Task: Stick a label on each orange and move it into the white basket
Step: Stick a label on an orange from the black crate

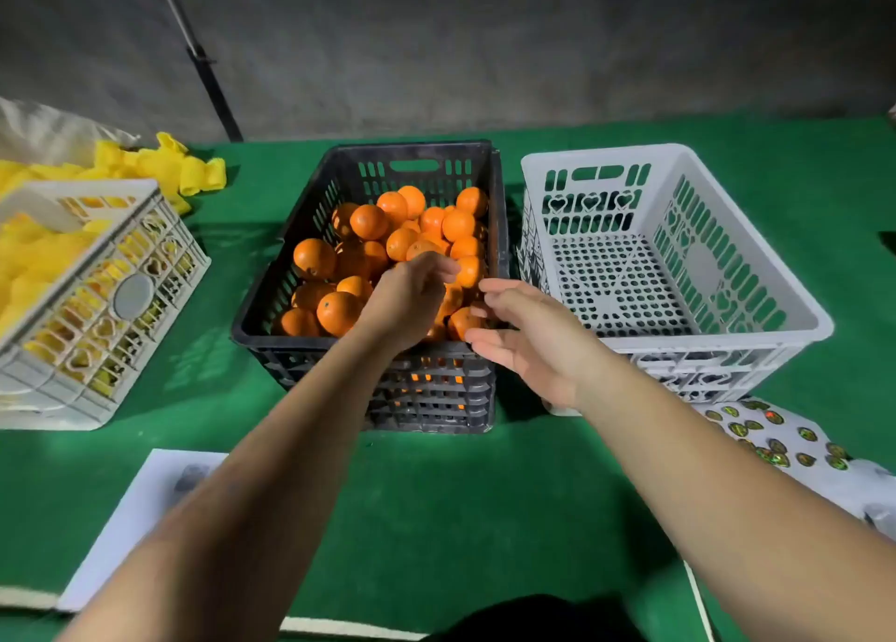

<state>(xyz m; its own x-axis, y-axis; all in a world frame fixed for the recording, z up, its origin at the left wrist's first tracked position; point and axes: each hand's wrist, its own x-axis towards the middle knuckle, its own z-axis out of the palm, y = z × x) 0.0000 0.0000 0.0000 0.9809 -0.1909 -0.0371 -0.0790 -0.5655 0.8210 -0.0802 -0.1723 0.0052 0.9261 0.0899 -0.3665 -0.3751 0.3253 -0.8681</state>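
The left hand (412, 297) is reaching into the black crate (271, 321) of oranges (368, 222), fingers curling, grip hidden. The right hand (526, 336) is hovering open. The white basket (795, 321) is waiting beside it.

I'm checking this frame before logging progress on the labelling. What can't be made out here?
- Whether the left hand grips an orange in the black crate: head view, its back hides the fingers.
- Print on the label sheet: too small, and cut off by the right edge.
- Labels on the oranges: none visible, but too small to rule out.
- The white basket: its near corner is hidden by the right hand.
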